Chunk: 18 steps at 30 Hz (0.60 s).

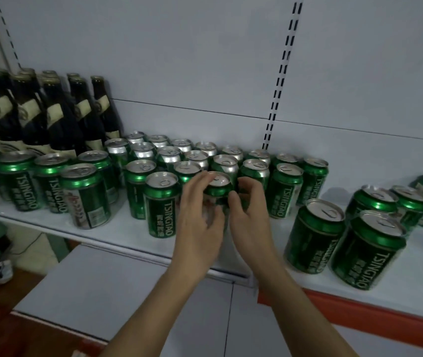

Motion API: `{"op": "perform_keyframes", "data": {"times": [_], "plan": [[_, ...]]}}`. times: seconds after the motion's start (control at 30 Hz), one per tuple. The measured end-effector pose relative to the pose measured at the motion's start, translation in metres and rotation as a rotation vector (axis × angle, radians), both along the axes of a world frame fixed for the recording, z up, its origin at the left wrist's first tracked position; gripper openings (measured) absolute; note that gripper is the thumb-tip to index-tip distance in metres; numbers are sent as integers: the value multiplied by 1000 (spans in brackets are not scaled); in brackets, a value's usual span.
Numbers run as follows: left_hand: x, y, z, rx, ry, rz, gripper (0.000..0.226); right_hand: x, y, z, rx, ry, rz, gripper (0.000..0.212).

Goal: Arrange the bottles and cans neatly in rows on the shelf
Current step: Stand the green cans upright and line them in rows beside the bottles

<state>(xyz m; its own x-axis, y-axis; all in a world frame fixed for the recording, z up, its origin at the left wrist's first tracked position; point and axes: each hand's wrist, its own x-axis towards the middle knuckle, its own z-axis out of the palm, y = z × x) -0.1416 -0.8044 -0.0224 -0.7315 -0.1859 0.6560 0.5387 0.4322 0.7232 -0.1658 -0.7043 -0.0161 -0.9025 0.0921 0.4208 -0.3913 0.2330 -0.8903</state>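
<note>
Bare shelf (277, 243) gap — between packed cans (283, 190) and right cluster (316, 235).

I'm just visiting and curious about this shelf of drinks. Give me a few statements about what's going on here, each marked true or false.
1. Both hands are on one green aluminium can. True: the left hand and the right hand close around it from either side.
2. The dark glass bottles stand at the right end of the white shelf. False: they stand at the left, behind the cans.
3. The held can lies on its side. False: it is upright, pull-tab on top.
4. A loose cluster of green cans sits apart to the right. True.
5. The cans are red. False: green and silver.
</note>
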Motion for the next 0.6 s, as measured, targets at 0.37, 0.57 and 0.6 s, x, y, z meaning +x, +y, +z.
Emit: {"op": "perform_keyframes", "data": {"times": [0.37, 0.57, 0.6], "plan": [[-9, -14, -33, 50, -169, -72, 76, -2, -1, -24, -112, -167, 136, 34], [-16, -20, -26, 67, -359, -392, 104, 4, 7, -22, -261, -203, 109, 28], [-15, -20, -24, 91, -371, -410, 106, 5, 7, -22, -245, -199, 105, 27]]}}
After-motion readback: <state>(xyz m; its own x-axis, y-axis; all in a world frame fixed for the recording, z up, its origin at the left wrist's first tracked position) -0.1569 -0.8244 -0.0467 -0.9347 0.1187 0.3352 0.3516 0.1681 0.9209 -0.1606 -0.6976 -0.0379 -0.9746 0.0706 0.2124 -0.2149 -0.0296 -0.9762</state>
